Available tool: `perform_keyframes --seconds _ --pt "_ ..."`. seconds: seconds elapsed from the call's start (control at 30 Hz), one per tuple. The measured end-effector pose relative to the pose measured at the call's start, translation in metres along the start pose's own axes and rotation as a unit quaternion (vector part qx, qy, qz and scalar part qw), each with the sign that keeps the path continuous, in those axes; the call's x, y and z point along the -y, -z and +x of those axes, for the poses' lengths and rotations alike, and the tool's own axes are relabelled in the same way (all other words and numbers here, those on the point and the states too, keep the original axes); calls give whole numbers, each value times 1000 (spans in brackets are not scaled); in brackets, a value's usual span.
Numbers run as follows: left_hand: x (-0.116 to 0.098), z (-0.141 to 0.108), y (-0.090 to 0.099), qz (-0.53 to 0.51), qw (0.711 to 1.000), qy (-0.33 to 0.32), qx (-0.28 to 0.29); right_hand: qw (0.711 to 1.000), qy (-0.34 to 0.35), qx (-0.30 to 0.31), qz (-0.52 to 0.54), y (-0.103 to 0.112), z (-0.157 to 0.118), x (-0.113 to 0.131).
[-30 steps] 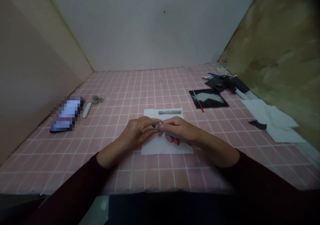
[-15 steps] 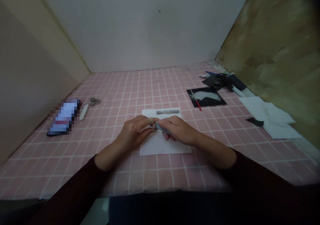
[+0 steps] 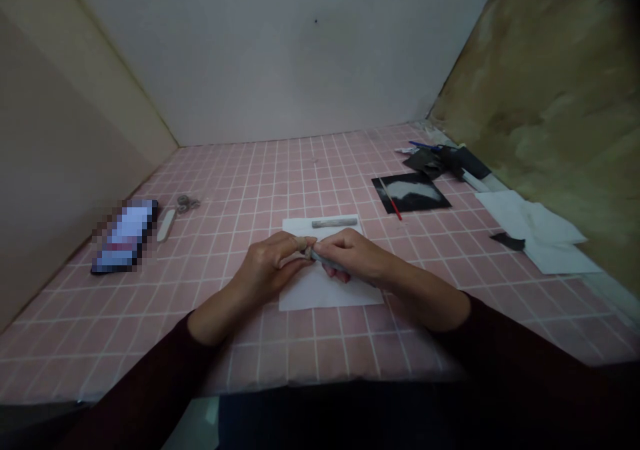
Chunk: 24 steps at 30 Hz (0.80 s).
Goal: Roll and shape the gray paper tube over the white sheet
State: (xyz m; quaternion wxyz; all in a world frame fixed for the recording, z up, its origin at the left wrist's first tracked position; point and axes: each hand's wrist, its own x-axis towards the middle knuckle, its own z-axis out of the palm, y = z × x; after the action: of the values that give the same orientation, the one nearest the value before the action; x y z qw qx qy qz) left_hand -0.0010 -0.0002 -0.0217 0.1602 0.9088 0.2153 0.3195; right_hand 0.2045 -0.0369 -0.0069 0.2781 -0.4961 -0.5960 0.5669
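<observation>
Over a white paper sheet [image 3: 330, 293], both hands meet at the fingertips. My left hand [image 3: 274, 260], with a tan band on one finger, pinches a small brownish piece [image 3: 308, 253]. Closed around a grey stick [image 3: 324, 259] is my right hand [image 3: 353, 253]; the stick's left end touches the small piece. Part of the stick is hidden by the fingers. A second grey stick [image 3: 334, 223] lies along the sheet's far edge, just beyond the hands.
A phone [image 3: 125, 237], a pale flat stick [image 3: 167, 225] and a grey coiled item [image 3: 187, 203] lie left. Rightward are a black sheet with pale dust [image 3: 435, 201], a red-ended stick [image 3: 395, 207], white papers [image 3: 555, 257] and dark scraps [image 3: 425, 161].
The view has shifted slightly. My right hand has tilted a little around the grey stick; both hands stay together over the sheet.
</observation>
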Motion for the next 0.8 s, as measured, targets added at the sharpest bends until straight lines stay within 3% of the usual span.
perform_keyframes --seconds 0.17,0.43,0.57,0.7,0.8 --pt "-3 2 -2 1 1000 3 -6 997 34 -38 -65 0 0 0" --pt "-4 4 1 -41 999 -3 -18 998 59 -9 8 0 -3 3" --pt "-3 3 1 -50 999 4 -18 997 57 -14 -44 -2 -2 2" --pt "-2 3 1 -53 998 9 -14 986 91 -64 -124 -4 -3 4" --pt "-1 3 1 -67 997 20 -9 988 89 -53 -112 -5 -3 4"
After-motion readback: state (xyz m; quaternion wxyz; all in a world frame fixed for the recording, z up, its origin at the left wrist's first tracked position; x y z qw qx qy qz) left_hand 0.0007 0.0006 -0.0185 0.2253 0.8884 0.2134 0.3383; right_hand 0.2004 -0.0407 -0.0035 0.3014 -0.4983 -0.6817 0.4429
